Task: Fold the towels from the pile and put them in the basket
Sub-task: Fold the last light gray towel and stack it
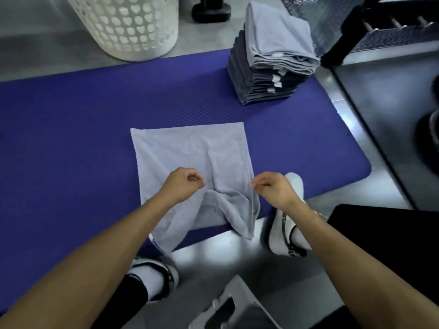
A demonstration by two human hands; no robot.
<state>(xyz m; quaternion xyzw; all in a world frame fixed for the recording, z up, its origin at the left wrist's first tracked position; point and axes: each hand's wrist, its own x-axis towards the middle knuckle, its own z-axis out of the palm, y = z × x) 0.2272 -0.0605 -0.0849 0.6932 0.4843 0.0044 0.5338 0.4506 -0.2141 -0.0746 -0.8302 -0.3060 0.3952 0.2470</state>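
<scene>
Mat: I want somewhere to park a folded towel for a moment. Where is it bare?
The mat is bare left of the towel, up to the basket, and in the strip between towel and pile. Crowded at the near edge, where both hands pinch the towel.

Basket [123, 27] top cut off by upper edge — inside unseen; left hand [183, 184] fingertips curled under, grip unclear — towel [194, 157] near corners blurred.
</scene>
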